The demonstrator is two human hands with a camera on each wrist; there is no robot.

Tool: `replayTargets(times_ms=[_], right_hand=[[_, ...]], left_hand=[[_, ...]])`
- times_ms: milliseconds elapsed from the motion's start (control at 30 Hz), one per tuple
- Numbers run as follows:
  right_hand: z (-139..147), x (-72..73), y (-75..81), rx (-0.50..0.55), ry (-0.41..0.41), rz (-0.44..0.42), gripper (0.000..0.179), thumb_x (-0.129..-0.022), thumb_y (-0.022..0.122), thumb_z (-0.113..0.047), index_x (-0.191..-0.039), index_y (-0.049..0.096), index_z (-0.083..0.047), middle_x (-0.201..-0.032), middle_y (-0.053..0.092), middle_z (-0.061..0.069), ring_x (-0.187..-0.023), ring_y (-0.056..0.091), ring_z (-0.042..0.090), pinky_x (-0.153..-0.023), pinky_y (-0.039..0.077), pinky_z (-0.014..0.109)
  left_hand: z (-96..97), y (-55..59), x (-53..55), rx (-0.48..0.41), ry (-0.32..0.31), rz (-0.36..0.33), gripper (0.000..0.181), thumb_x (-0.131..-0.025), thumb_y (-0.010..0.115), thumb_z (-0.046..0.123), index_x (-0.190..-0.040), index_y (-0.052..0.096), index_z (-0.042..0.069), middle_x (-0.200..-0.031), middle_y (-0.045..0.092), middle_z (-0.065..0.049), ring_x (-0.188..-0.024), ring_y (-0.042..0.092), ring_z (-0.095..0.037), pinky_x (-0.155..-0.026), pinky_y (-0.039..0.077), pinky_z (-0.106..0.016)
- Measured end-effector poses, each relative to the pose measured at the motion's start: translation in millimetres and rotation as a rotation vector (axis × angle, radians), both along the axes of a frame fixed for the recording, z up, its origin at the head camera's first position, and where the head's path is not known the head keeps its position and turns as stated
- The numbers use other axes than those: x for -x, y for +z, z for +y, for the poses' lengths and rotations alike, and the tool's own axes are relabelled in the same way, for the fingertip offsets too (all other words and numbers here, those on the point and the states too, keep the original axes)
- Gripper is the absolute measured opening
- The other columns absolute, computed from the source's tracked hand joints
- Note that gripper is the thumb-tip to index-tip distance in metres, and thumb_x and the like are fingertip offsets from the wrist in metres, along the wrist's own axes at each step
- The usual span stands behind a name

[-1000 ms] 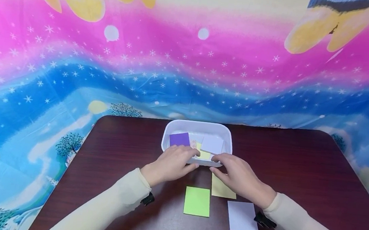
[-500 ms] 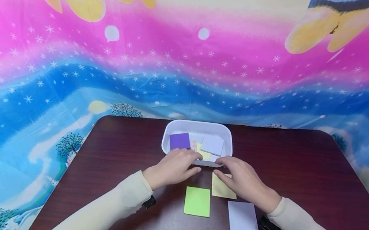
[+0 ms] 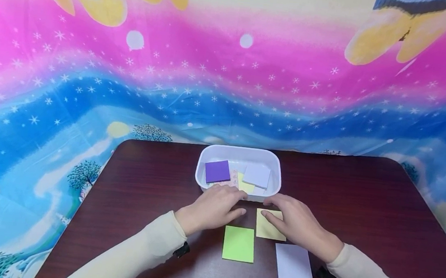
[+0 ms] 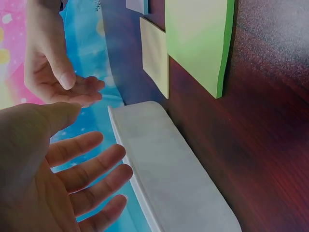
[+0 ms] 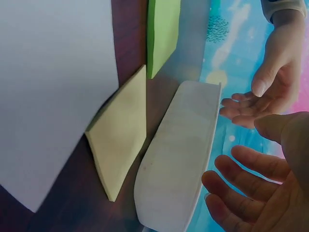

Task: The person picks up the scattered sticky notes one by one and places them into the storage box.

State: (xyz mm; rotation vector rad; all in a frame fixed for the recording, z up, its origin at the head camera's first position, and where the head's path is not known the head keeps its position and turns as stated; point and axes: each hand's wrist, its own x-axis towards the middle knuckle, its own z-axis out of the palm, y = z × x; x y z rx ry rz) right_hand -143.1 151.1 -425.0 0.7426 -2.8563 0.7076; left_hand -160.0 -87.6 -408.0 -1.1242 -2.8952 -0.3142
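Note:
My left hand (image 3: 212, 206) hovers at the near side of a white plastic tub (image 3: 241, 150), its fingers relaxed and holding nothing. Opposite it, my right hand (image 3: 300, 219) is also relaxed, its thumb above a pale yellow sticky note pad (image 3: 265, 232). Both wrist views show loosely spread fingers (image 4: 99, 169) beside the tub's wall (image 5: 178, 150). Inside the tub lie a purple pad (image 3: 217, 171), a whitish pad (image 3: 256, 175), a yellow piece (image 3: 245, 185) and a pink patterned piece (image 3: 235, 176), partly covered.
On the dark wooden table (image 3: 154, 172), a green sticky note pad (image 3: 239, 244) lies in front of the tub. A pale lilac pad (image 3: 294, 263) lies nearer, to the right. Behind the table hangs a colourful printed cloth (image 3: 229, 76).
Both hands have drawn back from over the tub's near rim toward me, and more of the tub's contents shows. The pads on the table have stayed in place.

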Motion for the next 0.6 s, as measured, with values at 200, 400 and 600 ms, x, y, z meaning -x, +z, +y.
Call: replayTargets(times_ms=[200, 400, 600], right_hand=[[3, -0.5, -5.7, -0.019, 0.002, 0.005, 0.020, -0.090, 0.077, -0.023, -0.107, 0.074, -0.013, -0.100, 0.075, -0.002, -0.093, 0.071, 0.015, -0.080, 0.057, 0.039], [6, -0.1, -10.2, -0.028, 0.006, -0.007, 0.020, -0.090, 0.076, -0.023, -0.106, 0.074, -0.012, -0.100, 0.075, -0.001, -0.094, 0.071, 0.016, -0.079, 0.057, 0.040], [10, 1.2, -15.9, -0.032, 0.004, -0.026, 0.020, -0.090, 0.076, -0.023, -0.107, 0.074, -0.012, -0.100, 0.075, 0.000, -0.094, 0.071, 0.016, -0.081, 0.057, 0.040]], left_hand=[[1.0, -2.1, -3.3, 0.018, -0.009, -0.018, 0.033, -0.099, 0.064, 0.036, -0.124, 0.067, 0.015, -0.116, 0.074, 0.000, -0.105, 0.069, -0.017, -0.089, 0.053, -0.036], [3.0, -3.2, -5.4, 0.019, -0.022, -0.025, 0.033, -0.099, 0.063, 0.036, -0.124, 0.067, 0.015, -0.116, 0.074, 0.000, -0.106, 0.070, -0.017, -0.090, 0.053, -0.035], [5.6, -5.9, -7.8, 0.028, -0.029, -0.044, 0.032, -0.099, 0.064, 0.036, -0.124, 0.067, 0.016, -0.117, 0.073, 0.003, -0.105, 0.070, -0.015, -0.088, 0.054, -0.034]])
